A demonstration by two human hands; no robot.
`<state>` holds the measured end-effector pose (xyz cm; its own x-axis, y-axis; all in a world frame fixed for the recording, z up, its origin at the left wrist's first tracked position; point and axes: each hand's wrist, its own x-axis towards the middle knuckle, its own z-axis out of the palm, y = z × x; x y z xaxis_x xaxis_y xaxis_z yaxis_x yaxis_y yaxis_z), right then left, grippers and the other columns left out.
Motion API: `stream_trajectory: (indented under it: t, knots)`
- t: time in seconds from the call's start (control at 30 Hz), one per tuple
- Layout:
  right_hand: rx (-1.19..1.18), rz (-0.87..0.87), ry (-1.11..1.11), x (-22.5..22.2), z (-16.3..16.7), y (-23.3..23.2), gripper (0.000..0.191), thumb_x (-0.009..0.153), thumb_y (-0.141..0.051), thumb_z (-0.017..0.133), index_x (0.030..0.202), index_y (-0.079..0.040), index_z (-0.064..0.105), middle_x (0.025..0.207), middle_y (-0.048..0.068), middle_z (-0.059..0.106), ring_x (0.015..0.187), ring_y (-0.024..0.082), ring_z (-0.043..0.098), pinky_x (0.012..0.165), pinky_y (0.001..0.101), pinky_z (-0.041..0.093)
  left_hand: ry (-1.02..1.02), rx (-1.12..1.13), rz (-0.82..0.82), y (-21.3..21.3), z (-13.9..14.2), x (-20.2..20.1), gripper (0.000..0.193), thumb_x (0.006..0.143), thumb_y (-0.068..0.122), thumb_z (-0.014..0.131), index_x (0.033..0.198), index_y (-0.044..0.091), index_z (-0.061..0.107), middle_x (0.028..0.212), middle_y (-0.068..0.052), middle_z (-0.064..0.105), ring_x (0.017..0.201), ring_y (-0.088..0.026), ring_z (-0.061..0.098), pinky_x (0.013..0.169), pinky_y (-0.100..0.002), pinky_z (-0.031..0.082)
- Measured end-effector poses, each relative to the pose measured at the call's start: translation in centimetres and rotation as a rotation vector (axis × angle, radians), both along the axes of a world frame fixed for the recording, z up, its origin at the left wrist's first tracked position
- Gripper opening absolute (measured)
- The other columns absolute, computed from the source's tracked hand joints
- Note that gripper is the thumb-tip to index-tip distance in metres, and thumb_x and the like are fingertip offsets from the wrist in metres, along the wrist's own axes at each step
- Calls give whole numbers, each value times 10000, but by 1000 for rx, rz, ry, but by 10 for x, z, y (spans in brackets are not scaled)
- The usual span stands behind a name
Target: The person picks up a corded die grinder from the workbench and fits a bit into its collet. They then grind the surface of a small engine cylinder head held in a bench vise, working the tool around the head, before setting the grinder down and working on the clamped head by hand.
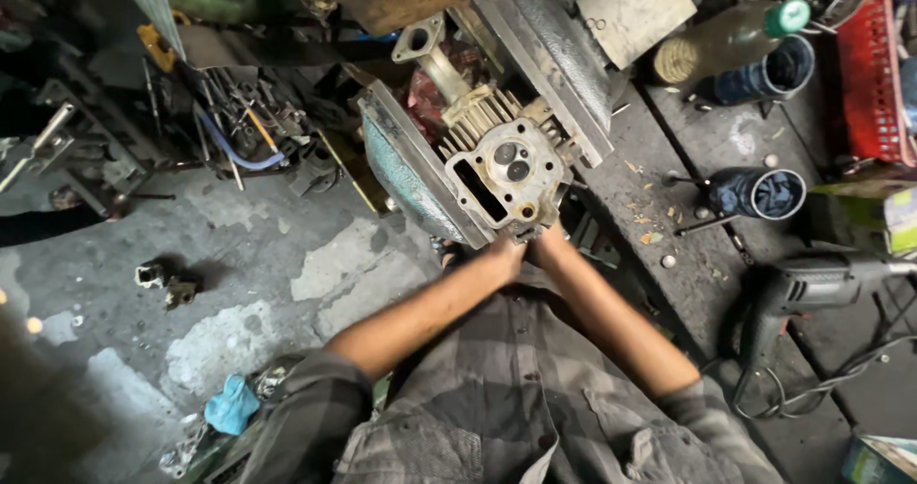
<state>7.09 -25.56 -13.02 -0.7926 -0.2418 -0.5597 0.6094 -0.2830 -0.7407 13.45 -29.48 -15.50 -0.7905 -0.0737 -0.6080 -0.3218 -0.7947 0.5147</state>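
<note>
Sitting between two grey vise plates (564, 59) is one metal engine head (501, 169), with two round valves. Two hands, the left hand (503, 258) and right hand (549, 247), press close together against its bottom edge at six o'clock.

dim workshop light | deep shadows left | wide-angle edge distortion | slightly soft

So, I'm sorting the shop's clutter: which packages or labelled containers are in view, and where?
Bottle: top right, lying tilted, olive-brown, green cap.
Box: right edge, green and pale, partly cut off.
Carton: bottom right corner, teal with a pale flap.
No screens or signs show.
</note>
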Motion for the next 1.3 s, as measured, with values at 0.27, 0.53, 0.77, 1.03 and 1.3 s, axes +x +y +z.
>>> stream_trajectory:
  t: [0.27, 0.53, 0.77, 1.03, 1.3]
  knots:
    - [269, 228, 121, 30, 21, 24, 458, 1098, -305, 392, 1430, -14, 514, 1380, 114, 599, 1222, 219, 547, 1037, 369, 455, -41, 134, -81, 0, -16, -29, 460, 1099, 341, 464, 1415, 19, 552, 1426, -121, 572, 1314, -250, 499, 1119, -368, 410]
    - [-35, 278, -102, -30, -32, 20, 477, 1092, -330, 391, 1439, -23, 502, 1404, 110, 588, 1254, 217, 538, 1062, 359, 443, 180, -740, -705, 22, 8, 46, 442, 1124, 334, 414, 1399, 19, 560, 1430, -144, 575, 1341, -274, 515, 1132, -383, 423]
    - [254, 504, -34, 48, 22, 63, 494, 1086, -351, 390, 1447, -30, 492, 1426, 108, 578, 1283, 215, 530, 1083, 350, 432, 26, -416, -241, 21, -48, -12, 437, 1145, 327, 370, 1385, 20, 568, 1433, -165, 579, 1366, -295, 529, 1144, -396, 435]
    - [-20, 288, -37, -39, -21, 13, 514, 1079, -375, 389, 1456, -39, 480, 1450, 104, 567, 1315, 212, 521, 1107, 341, 420, 0, -907, -392, 47, 10, 33, 451, 1153, 323, 338, 1406, -4, 520, 1460, -190, 526, 1383, -338, 488, 1140, -425, 411]
    - [45, 152, 39, 6, 47, 6, 540, 1074, -415, 373, 1423, -42, 549, 1433, 73, 604, 1306, 202, 538, 1080, 319, 429, -40, -158, -15, 5, 6, -49, 613, 1071, 432, 375, 1511, 6, 373, 1542, -211, 391, 1397, -394, 357, 1120, -481, 330]
